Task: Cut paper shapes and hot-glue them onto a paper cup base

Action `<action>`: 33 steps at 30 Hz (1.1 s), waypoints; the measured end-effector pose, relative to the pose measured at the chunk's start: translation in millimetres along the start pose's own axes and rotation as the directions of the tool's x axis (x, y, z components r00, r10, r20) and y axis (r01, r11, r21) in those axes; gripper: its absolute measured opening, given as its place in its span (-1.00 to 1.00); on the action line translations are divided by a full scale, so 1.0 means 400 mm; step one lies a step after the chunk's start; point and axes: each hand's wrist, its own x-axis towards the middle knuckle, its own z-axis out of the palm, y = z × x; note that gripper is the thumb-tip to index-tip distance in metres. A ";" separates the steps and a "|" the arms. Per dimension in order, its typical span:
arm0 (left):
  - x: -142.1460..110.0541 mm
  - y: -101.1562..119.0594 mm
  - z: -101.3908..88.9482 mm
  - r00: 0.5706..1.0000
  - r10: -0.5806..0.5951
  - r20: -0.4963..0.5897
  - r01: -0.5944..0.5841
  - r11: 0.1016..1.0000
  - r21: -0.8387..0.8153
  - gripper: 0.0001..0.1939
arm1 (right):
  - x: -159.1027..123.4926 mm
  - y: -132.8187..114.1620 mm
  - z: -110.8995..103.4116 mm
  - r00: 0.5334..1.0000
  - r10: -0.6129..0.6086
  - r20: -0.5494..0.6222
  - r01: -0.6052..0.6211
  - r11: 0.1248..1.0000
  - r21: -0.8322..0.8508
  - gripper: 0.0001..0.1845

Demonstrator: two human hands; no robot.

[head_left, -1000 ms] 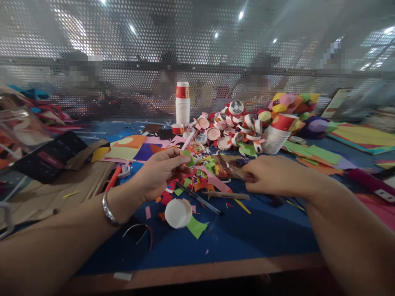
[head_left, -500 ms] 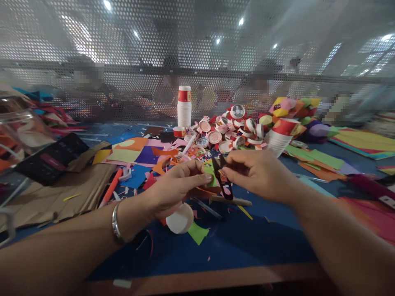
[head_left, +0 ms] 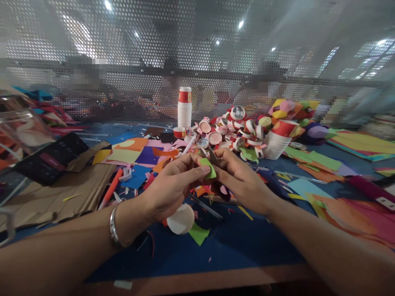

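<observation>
My left hand [head_left: 175, 183] pinches a small piece of green paper [head_left: 208, 168] between thumb and fingertips. Right up against it, my right hand [head_left: 239, 176] is closed around a pair of scissors [head_left: 212, 157], whose dark blades point up and away beside the paper; the handles are mostly hidden by the fingers. Below my left hand lies a white paper disc [head_left: 180, 220], possibly a cup bottom. A green paper scrap [head_left: 199, 234] rests on the blue tabletop by that disc.
Behind my hands stand a stack of paper cups [head_left: 184, 109] and a heap of cut cup bottoms [head_left: 216, 133]. More stacked cups [head_left: 279, 139] lean at right. Flattened cardboard [head_left: 64, 193] lies left, coloured paper sheets [head_left: 342, 209] right. A perforated metal screen [head_left: 148, 45] rises beyond.
My right hand has moved left and in against the green paper, bringing the scissors with it. The scissors now point away, and the paper has turned in my left hand.
</observation>
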 end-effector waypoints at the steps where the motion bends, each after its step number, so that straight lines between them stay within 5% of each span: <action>1: -0.001 -0.002 0.000 1.000 -0.001 -0.015 0.001 1.000 0.001 -0.89 | 0.000 0.002 0.005 1.000 0.025 0.001 -0.025 1.000 0.017 -0.69; 6: -0.004 0.002 -0.009 0.986 -0.025 -0.167 0.031 0.999 0.032 -0.88 | 0.004 0.014 0.013 0.997 -0.013 -0.078 0.009 0.999 -0.052 -0.70; 12: 0.000 0.020 -0.017 0.951 -0.012 -0.309 0.039 0.996 0.082 -0.86 | 0.006 0.019 0.008 0.992 0.032 -0.121 -0.026 0.998 0.052 -0.68; 17: 0.000 0.012 -0.019 0.974 0.034 -0.222 -0.020 0.997 0.068 -0.90 | 0.005 0.016 0.006 0.992 0.025 -0.126 -0.008 0.991 0.130 -0.69; 20: -0.003 0.008 -0.023 0.967 0.191 -0.171 -0.158 0.969 0.191 -0.89 | 0.004 0.008 0.011 0.992 0.051 -0.117 -0.025 0.977 0.214 -0.74; 27: -0.035 0.026 -0.017 0.885 0.462 0.062 -0.391 0.663 0.638 -0.94 | 0.002 -0.001 0.020 0.996 0.062 -0.068 -0.034 0.937 0.348 -0.72; 33: -0.041 0.018 -0.006 0.859 0.512 0.010 -0.403 0.663 0.631 -0.85 | 0.001 0.004 0.019 0.996 0.057 -0.062 -0.031 0.934 0.355 -0.73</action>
